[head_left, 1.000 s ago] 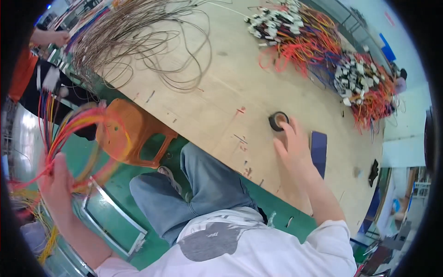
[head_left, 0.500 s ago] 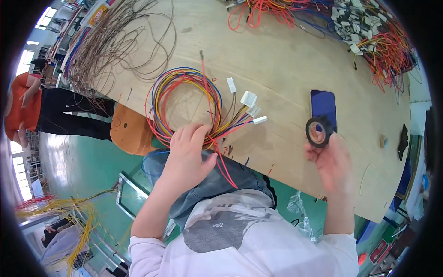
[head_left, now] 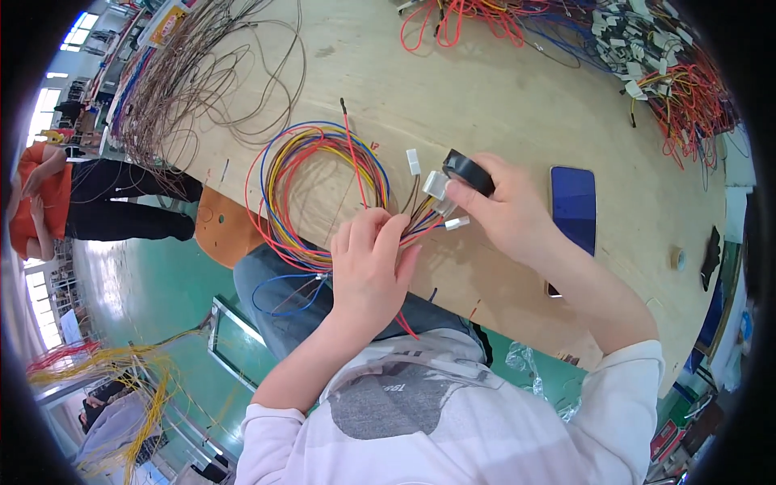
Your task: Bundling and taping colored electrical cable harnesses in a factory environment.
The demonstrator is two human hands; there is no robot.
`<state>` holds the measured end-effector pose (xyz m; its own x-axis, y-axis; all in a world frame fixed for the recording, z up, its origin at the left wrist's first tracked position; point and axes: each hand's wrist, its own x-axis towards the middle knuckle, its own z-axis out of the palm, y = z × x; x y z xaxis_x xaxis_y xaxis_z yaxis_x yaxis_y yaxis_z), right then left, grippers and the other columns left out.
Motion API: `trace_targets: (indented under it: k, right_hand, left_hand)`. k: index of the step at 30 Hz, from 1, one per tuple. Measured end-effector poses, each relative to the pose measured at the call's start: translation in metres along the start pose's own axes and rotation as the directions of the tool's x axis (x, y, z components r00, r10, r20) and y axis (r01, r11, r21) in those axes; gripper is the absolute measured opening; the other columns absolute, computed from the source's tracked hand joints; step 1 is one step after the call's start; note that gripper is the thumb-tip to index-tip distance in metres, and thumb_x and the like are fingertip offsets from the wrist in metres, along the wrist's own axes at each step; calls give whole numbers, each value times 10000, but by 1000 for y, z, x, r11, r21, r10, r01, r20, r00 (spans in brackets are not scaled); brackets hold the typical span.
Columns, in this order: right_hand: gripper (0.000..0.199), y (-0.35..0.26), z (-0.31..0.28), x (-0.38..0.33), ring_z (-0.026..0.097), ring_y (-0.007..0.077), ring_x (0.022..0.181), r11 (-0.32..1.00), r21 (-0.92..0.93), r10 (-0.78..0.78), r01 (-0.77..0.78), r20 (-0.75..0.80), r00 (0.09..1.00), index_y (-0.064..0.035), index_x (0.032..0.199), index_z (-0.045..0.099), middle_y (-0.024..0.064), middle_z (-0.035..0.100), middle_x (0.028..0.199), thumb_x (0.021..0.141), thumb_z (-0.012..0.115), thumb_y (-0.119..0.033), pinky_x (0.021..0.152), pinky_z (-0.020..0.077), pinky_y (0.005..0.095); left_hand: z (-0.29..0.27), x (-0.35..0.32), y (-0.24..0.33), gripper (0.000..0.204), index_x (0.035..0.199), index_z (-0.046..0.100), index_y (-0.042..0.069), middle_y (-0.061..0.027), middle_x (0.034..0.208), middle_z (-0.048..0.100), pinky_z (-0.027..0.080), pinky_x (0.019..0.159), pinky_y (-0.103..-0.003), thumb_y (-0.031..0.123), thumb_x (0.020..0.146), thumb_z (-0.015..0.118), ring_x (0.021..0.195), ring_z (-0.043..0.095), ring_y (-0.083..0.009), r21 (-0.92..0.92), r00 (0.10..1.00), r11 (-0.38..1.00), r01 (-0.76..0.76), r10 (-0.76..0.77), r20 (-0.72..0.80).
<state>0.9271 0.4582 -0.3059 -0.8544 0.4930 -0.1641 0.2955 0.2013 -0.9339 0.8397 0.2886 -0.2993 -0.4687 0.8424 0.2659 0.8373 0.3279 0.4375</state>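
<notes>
Fingers of left hand (head_left: 368,267) curled over coiled multicoloured wire harness (head_left: 315,190), pinning its gathered end to pale plywood table (head_left: 501,105). Right hand (head_left: 505,214) closed round black tape roll (head_left: 467,171), touching white plastic connectors (head_left: 436,190), just right of left fingertips; bundle axis running left-right between both hands.

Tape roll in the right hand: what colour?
Black: the round tape roll, pinched by the right hand, clearest in the head view.

A broad plywood desk (head_left: 517,89) fills the upper part of the view. Below and left of the fingers lies a glossy green floor (head_left: 137,275), catching bright light from windows (head_left: 77,28) at the far upper left. An orange stool (head_left: 217,230) stands at the desk's near edge, left of the fingers.
</notes>
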Motion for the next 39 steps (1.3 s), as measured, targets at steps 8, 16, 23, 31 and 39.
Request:
trace_targets:
  k: [8,16,23,31,39]
  right_hand:
    - [224,-10,9,-20,409,57,565,882,406,260,-237,0,966,-20,760,509,-32,429,600,665,694,-102,510,355,228]
    - [218,-33,23,-39,486,182,781,999,0,41,-42,-242,969,5,754,499,96,464,883,626,671,-38,665,392,265]
    - [204,-45,31,-65,481,227,725,747,-416,-568,519,6,823,13,690,476,146,481,906,617,663,48,606,406,291]
    - [166,-26,44,-58,498,222,718,992,-114,0,-51,-406,914,3,741,491,118,503,877,676,641,-26,638,398,287]
    - [294,-18,34,-59,431,139,649,935,-336,-5,-115,-335,942,11,902,467,53,439,762,677,646,-52,570,394,238]
  left_hand:
    - [4,5,-11,415,980,511,44,-104,939,484,376,749,-369,51,588,645,863,464,-277,-108,1000,994,1,1,16]
    - [-4,2,-24,299,872,564,89,-95,961,463,379,739,-351,64,587,654,864,469,-255,-296,989,950,-97,125,78]
    - [-7,7,-30,309,895,558,54,-118,1004,464,399,740,-360,-7,601,634,861,461,-281,-266,987,959,-102,131,93]
    - [-19,29,-38,327,947,590,87,-143,1055,446,369,815,-386,5,630,590,966,421,-314,-412,961,910,-47,154,230]
    - [-8,15,-38,442,1093,488,107,-154,1187,384,332,845,-419,353,730,545,1056,384,-310,-91,967,973,-211,221,123]
